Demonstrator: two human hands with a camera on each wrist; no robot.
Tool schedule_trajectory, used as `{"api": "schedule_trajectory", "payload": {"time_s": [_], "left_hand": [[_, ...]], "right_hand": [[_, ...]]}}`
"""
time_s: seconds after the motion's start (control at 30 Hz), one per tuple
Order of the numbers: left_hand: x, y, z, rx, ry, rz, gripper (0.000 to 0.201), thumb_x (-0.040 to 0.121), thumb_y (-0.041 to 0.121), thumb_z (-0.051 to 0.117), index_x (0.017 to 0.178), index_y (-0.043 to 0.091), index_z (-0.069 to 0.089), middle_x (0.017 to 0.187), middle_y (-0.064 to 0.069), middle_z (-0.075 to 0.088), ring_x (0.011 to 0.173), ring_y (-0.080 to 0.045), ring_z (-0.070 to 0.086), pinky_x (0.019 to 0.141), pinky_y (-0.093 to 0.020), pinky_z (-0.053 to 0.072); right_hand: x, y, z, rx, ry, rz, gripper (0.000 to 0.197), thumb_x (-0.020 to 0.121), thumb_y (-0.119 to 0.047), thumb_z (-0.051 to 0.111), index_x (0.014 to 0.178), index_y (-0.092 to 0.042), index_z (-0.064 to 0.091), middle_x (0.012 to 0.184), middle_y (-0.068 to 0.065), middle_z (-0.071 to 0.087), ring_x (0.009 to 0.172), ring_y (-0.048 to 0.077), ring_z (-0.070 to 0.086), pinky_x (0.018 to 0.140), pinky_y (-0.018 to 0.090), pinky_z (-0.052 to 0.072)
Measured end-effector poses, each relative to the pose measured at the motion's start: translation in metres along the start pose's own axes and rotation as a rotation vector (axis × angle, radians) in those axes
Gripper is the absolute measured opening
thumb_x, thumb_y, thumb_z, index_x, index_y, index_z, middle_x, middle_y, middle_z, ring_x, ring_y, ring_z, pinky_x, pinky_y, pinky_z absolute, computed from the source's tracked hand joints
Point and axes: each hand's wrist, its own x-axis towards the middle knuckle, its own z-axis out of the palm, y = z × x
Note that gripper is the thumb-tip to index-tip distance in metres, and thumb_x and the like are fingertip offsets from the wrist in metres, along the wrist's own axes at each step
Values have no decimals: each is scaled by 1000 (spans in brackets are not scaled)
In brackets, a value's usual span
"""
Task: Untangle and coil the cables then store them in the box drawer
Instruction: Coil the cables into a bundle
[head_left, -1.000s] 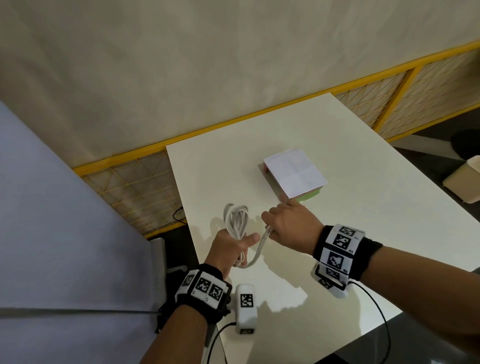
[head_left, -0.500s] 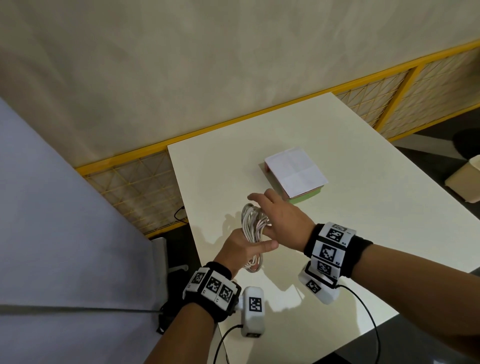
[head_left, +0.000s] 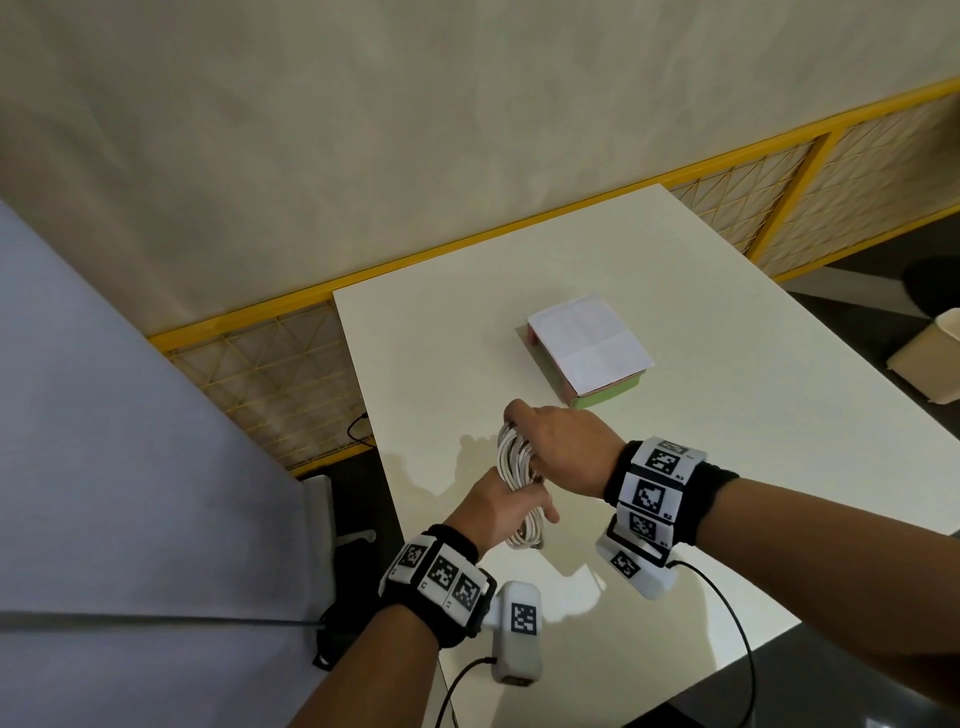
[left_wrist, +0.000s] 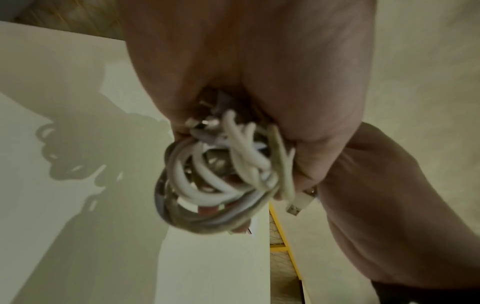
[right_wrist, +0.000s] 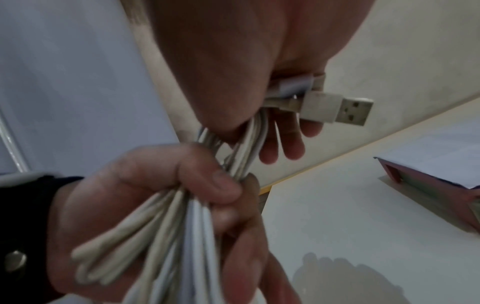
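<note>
A bundle of white cables (head_left: 517, 467) is wound into a long coil and held upright above the white table (head_left: 701, 415). My left hand (head_left: 501, 512) grips the coil's lower half, thumb across the strands (right_wrist: 215, 181). My right hand (head_left: 558, 447) wraps the top of the coil (right_wrist: 249, 131), with a USB plug (right_wrist: 337, 111) sticking out past its fingers. The left wrist view looks up into the coil's bottom loops (left_wrist: 207, 185). The box drawer (head_left: 589, 351), pink and green with a white paper top, lies shut just beyond my hands.
A yellow mesh fence (head_left: 270, 374) runs behind the table along the wall. A beige bin (head_left: 930, 364) stands on the floor at the far right. A grey-blue panel (head_left: 130, 467) fills the left side. Sensor wires (head_left: 727, 613) hang from my wrists over the near table edge.
My right hand has brought the last loose cable end up and closed over the top of the coil. The left hand has shifted slightly right with the bundle.
</note>
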Motion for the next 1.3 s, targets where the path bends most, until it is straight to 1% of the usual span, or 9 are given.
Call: {"api": "schedule_trajectory", "payload": {"time_s": [0.13,0.3,0.4,0.6,0.77,0.83,0.93,1.07,1.3], "left_hand": [[3,2,4,-109,57,-7,13,82,13,61,76,7,71,79,-12,73,71,-16,63,70,-23,46],[2,5,4,-268,71,42,17,70,5,66,83,-3,72,87,-22,73,87,-32,70,86,-38,51],[4,6,4,-358,108,22,10,79,-4,62,79,3,69,70,-15,68,60,-28,65,60,-29,53],[2,1,6,-413,131,34,8,74,14,67,74,6,64,56,-13,57,49,-24,55,55,-28,45],[2,0,6,-381,118,-15,31,73,-2,58,43,6,61,43,-13,57,41,-23,52,54,-28,43],[0,1,5,-398,103,6,35,79,-2,56,46,6,60,43,-13,55,41,-24,52,53,-28,43],[-3,5,4,-425,105,77,6,77,10,63,72,7,65,45,-10,53,44,-25,52,55,-30,42],[-2,10,5,-458,104,91,19,72,14,67,89,5,64,46,-7,52,42,-25,50,63,-33,44],[-3,10,6,-434,84,1,13,79,23,72,70,13,73,46,-11,50,46,-27,50,58,-30,44]], "right_hand": [[5,-1,-1,-33,24,27,28,79,-2,47,106,-5,41,84,13,62,61,33,56,49,35,37],[10,0,3,0,43,69,31,78,-2,47,108,-6,41,84,13,62,63,34,58,53,37,43],[15,2,3,183,52,118,37,73,-2,46,109,-8,46,88,15,63,72,35,59,61,43,50],[17,5,7,488,29,221,35,76,-2,48,111,-6,54,101,16,65,90,31,61,70,30,45],[14,-4,7,669,-36,235,43,83,-6,49,125,-13,45,117,9,62,101,24,59,80,27,46],[14,-2,3,695,-93,198,51,84,-7,52,132,-16,39,123,6,59,106,21,58,86,29,49],[12,3,-9,684,-206,143,64,83,-11,57,140,-23,29,123,-2,54,106,21,59,84,43,56],[11,12,-20,749,-273,70,85,76,-7,60,146,-28,16,134,2,48,114,24,55,92,49,51],[10,42,-25,822,-319,94,99,73,-13,78,145,-37,15,135,-3,43,122,18,48,100,36,45]]}}
